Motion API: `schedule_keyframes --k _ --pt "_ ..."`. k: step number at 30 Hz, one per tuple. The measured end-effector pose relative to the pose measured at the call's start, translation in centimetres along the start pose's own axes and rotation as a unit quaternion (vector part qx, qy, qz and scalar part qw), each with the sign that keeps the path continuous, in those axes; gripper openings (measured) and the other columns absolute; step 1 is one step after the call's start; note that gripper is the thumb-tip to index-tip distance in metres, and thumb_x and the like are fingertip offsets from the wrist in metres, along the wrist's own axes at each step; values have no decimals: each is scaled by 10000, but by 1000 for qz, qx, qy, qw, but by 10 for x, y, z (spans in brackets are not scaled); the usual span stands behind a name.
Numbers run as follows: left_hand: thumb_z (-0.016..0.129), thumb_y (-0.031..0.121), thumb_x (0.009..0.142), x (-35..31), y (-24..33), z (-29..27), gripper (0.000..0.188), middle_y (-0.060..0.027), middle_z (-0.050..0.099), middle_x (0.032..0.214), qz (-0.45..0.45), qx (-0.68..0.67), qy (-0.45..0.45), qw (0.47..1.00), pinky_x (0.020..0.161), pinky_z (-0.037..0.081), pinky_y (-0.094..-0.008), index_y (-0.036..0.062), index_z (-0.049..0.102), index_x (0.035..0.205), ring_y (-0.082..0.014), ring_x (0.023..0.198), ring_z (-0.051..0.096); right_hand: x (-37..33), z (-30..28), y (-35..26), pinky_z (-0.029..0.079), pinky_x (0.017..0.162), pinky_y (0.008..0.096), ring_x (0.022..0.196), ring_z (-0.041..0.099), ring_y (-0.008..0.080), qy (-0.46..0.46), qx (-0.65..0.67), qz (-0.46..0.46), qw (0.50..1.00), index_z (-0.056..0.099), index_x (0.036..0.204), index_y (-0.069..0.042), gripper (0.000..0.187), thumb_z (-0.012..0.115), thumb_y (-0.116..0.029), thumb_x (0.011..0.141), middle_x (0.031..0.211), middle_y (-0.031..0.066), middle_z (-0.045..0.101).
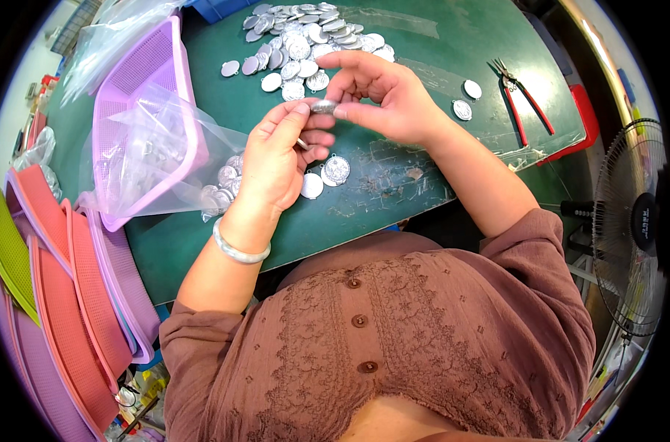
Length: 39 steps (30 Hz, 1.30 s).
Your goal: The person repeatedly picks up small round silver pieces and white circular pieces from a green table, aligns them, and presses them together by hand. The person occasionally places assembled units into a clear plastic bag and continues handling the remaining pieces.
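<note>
My left hand (pixel 280 151) pinches a small silver medallion (pixel 323 107) between thumb and fingertips, edge toward me. A second silver disc (pixel 302 144) shows edge-on between its lower fingers. My right hand (pixel 394 99) holds the same medallion from the other side, its thumb at the edge and the index finger arched above. Just right of my left wrist lie a few loose medallions (pixel 336 170), some embossed, some plain. Beyond both hands spreads a large heap of silver medallions (pixel 298 48) with small loops. A clear plastic bag (pixel 158 140) with more medallions lies left of my left hand.
The green tabletop (pixel 394 193) is scuffed near its front edge. Red-handled pliers (pixel 523 103) and two medallions (pixel 462 110) lie at right. A purple basket (pixel 103 110) stands at left, with stacked pink baskets (pixel 70 324) below it. A fan (pixel 630 221) stands at far right.
</note>
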<state>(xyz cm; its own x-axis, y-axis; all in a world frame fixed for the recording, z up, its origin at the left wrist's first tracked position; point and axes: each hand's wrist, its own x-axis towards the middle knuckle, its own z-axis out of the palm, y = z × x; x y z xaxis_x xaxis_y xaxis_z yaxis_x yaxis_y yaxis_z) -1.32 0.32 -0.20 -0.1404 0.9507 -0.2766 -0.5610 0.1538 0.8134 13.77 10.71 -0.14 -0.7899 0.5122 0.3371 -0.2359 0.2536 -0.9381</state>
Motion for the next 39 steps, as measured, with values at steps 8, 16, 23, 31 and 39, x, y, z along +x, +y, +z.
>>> schedule_keyframes --k 8,16,23,31,39 --pt "438 163 907 0 0 -1 305 -99 594 927 22 -7 -20 1000 688 503 -259 -16 492 1148 -195 810 609 5 -9 12 436 754 281 849 545 145 57 -94 -19 994 498 1174 -72 414 550 8 771 954 55 604" --pt "453 163 898 0 1 -3 307 -100 591 947 13 -10 -25 1000 686 500 -255 -20 501 1141 -200 810 610 6 1 10 391 839 386 966 477 291 -15 -497 -39 867 461 1215 -85 553 552 33 683 983 132 565" --pt "564 100 836 0 -3 -4 252 -62 603 837 49 87 -5 995 588 445 -193 2 540 1067 -103 676 559 6 -5 5 396 817 362 904 493 249 -20 -417 0 908 494 1175 -88 533 611 -4 662 914 55 601" --pt "535 132 855 -2 3 -4 126 -41 567 734 1 63 23 998 521 413 -188 31 556 927 -106 612 533 5 -4 8 393 811 364 893 500 244 -18 -467 -16 884 506 1161 -101 520 646 -43 663 874 54 596" --pt "534 147 855 -3 2 0 137 -52 574 764 -6 61 34 998 520 438 -205 49 518 950 -123 635 554 4 -1 5 450 676 312 772 542 210 55 -383 -80 919 506 1165 -99 491 667 -110 701 864 67 585"
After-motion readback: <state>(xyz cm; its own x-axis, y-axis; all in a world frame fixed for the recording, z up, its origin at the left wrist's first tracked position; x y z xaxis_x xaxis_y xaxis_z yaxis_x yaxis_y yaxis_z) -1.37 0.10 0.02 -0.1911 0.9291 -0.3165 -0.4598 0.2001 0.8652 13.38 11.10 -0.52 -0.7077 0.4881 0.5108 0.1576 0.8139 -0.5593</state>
